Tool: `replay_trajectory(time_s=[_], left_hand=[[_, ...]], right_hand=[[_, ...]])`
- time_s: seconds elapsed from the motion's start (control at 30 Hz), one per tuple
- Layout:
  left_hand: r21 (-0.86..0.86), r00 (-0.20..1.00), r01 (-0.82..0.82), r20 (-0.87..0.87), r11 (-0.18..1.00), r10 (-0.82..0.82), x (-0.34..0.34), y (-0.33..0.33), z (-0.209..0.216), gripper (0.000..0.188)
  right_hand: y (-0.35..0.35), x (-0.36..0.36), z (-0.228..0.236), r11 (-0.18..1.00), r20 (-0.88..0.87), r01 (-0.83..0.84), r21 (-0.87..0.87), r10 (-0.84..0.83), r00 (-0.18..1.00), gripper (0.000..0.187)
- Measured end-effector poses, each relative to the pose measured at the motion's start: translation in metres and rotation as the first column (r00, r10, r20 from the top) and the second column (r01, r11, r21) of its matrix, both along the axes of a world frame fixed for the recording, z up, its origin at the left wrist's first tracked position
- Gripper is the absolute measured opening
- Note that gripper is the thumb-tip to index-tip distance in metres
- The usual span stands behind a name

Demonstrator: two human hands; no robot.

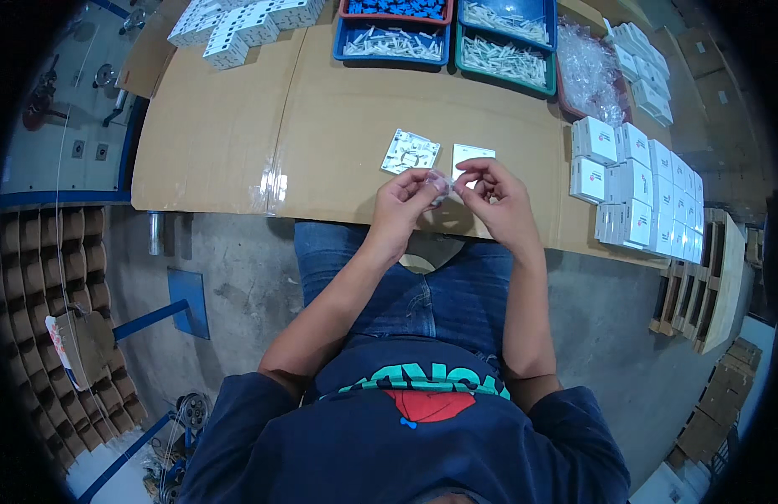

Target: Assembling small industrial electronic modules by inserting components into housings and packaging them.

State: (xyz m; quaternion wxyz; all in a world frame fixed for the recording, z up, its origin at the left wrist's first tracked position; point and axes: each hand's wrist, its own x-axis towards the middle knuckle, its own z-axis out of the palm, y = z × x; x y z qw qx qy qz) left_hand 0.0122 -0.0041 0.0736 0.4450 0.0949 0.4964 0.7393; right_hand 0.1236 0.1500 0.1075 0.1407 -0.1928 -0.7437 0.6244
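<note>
Close to the table's near edge, my left hand [400,208] is closed, with a small clear plastic bag [440,186] pinched between thumb and fingers. My right hand [504,202] meets it there, its thumb and forefinger pinching the bag's right end. What is inside the bag is too small to make out. Just beyond my left hand lies a white square device housing [411,152] with its inner side up, showing small parts. A flat white square panel [473,154] lies beyond my right fingers, partly hidden by them.
Cardboard [212,134] covers the table. Along the back stand a blue tray [392,60] and a green tray [506,79] of white pieces, and a red bin [592,76] of clear bags. White boxes [636,181] are stacked at right, more white boxes [238,34] at far left.
</note>
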Motion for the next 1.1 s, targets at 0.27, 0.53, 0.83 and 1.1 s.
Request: replay_trajectory(time_s=[0.27,0.53,0.83,1.1], left_hand=[[0.032,0.983,-0.16,0.096,0.987,0.156,0.0,-0.001,0.009,0.023],[0.027,0.989,-0.142,0.031,0.989,0.142,0.004,-0.002,0.014,0.021],[0.028,0.989,-0.146,-0.024,0.989,0.147,0.003,-0.003,0.01,0.021],[0.024,0.979,-0.172,-0.107,0.985,0.174,0.003,-0.004,0.012,0.021]], right_hand=[[-0.005,-0.004,-0.005,0.979,-0.066,0.1,-0.176,-0.113,0.991,0.025],[-0.013,-0.008,-0.009,0.98,-0.033,0.139,-0.139,-0.145,0.989,0.014],[-0.014,-0.012,-0.008,0.99,-0.06,0.136,-0.027,-0.138,0.989,0.011],[-0.014,-0.011,-0.017,0.987,-0.1,0.141,-0.075,-0.148,0.984,0.006]])
